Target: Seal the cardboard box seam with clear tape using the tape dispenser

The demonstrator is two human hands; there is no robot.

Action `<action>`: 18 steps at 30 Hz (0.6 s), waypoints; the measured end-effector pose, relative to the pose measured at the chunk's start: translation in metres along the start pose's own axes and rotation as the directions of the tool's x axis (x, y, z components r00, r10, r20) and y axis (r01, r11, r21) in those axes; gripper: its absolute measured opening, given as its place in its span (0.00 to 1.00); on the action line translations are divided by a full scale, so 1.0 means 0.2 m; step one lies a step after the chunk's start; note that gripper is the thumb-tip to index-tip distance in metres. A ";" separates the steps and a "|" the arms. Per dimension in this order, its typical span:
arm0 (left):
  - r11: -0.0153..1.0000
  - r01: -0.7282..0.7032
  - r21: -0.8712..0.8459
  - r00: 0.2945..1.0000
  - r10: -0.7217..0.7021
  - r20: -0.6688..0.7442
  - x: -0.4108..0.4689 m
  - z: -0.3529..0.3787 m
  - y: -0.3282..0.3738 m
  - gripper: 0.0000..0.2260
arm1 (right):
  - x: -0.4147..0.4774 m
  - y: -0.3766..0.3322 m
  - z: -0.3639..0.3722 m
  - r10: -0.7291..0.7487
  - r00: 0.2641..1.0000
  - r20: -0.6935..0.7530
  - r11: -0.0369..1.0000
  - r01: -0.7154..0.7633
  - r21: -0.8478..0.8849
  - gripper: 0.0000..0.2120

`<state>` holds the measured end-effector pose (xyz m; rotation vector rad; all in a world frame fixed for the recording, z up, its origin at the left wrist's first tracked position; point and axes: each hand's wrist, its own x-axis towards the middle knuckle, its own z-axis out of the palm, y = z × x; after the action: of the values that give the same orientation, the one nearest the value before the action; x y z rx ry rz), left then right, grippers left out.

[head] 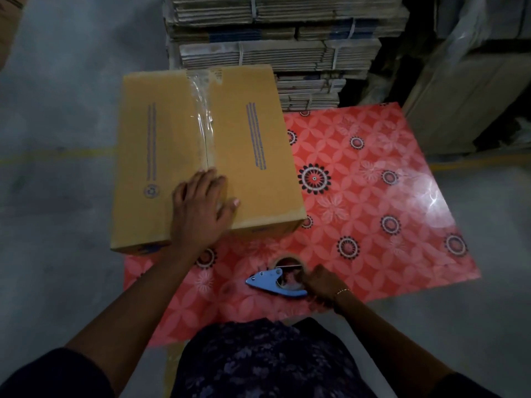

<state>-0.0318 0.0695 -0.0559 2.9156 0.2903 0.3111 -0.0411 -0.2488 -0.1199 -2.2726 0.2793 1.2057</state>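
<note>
Right hand (321,284) grips tape dispenser (277,282) (nose pointing left).

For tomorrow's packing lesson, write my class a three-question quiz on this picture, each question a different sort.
1. True or false: the left hand lies flat on the box.
2. What is the right hand touching: (a) tape dispenser, (b) cardboard stack, (c) box?
3. Fill in: clear tape runs along the box's middle ____.

Key: 1 true; 2 a; 3 seam.
</note>
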 end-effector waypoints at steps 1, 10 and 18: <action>1.000 -0.001 0.008 1.000 0.001 -0.002 0.00 0.01 0.00 0.25 | 0.01 0.00 0.04 0.011 1.000 -0.003 0.999 -0.011 0.046 0.31; 0.998 0.032 -0.055 0.999 -0.033 -0.001 0.01 0.00 0.01 0.24 | -0.08 -0.11 -0.10 -0.228 0.973 -0.030 0.913 0.225 0.340 0.11; 0.436 0.366 -0.822 0.930 -0.194 0.311 -0.03 -0.33 0.54 0.20 | -0.49 -0.63 -0.82 -0.735 0.672 0.089 0.676 0.718 0.163 0.13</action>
<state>-0.0333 -0.0236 0.0283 1.7902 0.4282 0.0878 0.0712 -0.2415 0.0800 -1.8596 -0.5753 0.8681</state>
